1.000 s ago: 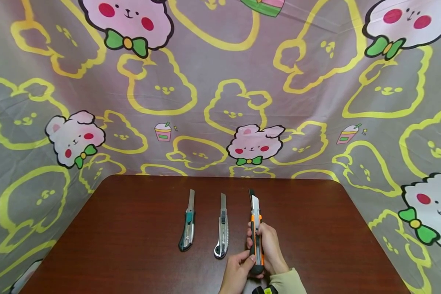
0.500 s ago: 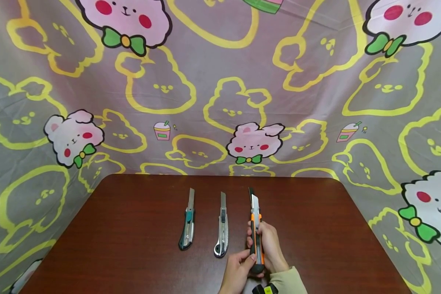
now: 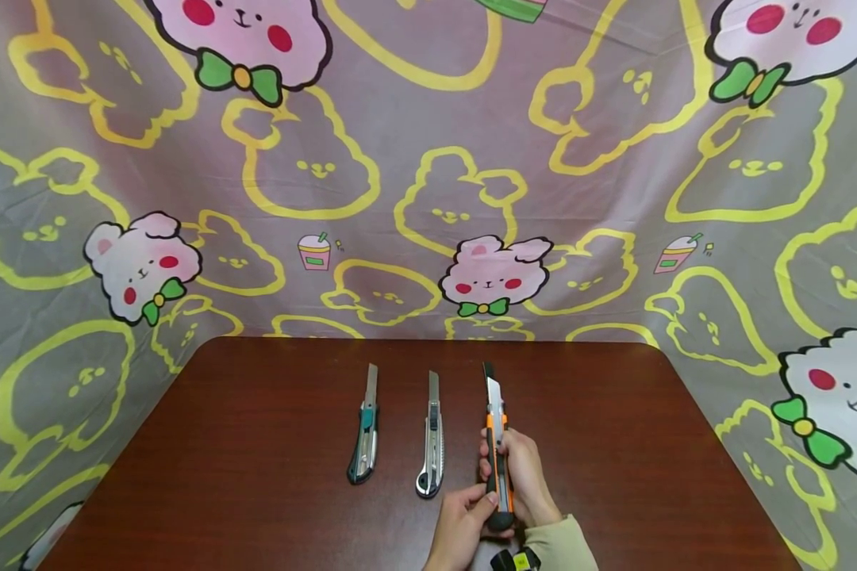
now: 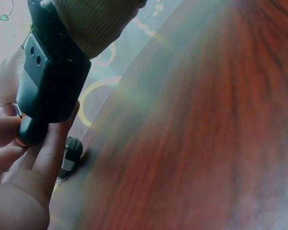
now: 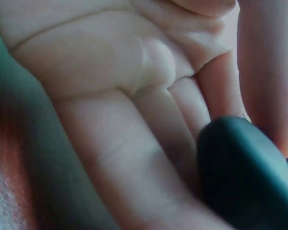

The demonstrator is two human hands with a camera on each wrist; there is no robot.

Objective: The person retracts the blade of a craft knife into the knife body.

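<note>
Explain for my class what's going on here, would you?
A person's right hand grips an orange-and-black knife while the left hand holds its near end. Its blade is out, pointing away from the person. A teal knife and a silver knife, blades also out, lie untouched on the brown table to the left.

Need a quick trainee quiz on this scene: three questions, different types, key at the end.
1. True or false: in the head view, the silver knife appears between the teal knife and the orange-and-black knife.
2. Which knife do the left hand and right hand both hold? A) teal; B) silver; C) orange-and-black.
3. Fill in: the silver knife's blade points toward the ____ edge of the table.

Key: 1 true; 2 C; 3 far.
</note>
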